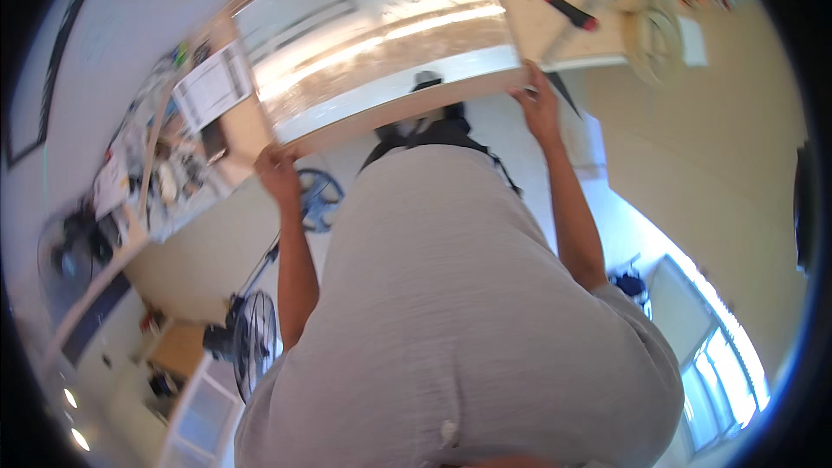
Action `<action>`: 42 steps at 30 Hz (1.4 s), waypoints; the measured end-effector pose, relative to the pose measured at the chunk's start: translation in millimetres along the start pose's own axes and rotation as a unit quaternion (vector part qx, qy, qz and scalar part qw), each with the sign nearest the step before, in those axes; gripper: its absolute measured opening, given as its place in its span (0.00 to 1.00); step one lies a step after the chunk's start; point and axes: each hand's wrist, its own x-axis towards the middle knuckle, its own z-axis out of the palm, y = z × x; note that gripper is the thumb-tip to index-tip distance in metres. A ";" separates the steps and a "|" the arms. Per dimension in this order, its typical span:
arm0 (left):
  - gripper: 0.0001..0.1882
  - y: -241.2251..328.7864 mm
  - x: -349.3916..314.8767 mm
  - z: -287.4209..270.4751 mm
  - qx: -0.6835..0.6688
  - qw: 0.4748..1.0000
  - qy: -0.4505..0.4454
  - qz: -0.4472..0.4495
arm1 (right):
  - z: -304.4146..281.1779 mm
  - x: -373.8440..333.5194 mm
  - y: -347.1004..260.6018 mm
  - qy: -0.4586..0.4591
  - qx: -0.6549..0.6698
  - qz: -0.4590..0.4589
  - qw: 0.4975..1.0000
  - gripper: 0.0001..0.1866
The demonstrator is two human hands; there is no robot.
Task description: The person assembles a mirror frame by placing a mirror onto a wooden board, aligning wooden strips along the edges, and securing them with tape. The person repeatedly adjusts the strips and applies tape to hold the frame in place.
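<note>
A wide, shiny rectangular panel [373,43] with a pale wood-coloured near edge lies on a light wooden table in front of me, bright light reflecting across it. My left hand [279,175] grips its near left corner, fingers curled at the edge. At the near right corner, my right hand [541,106] pinches the edge between thumb and fingers. To the right of the panel lies a utility knife [568,10] with a black and red handle. The panel's underside is hidden.
Rolls of tape [652,45] sit at the table's right end. Left of the panel are a printed sheet [213,87], a dark phone-like object [214,140] and cluttered small items. A standing fan [256,338] is at lower left, a window [724,373] at lower right.
</note>
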 end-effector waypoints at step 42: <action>0.23 13.2 21.8 -22.9 -0.164 0.971 -0.062 -0.161 | 6.2 -8.8 -7.9 0.070 0.003 -0.014 0.997 0.35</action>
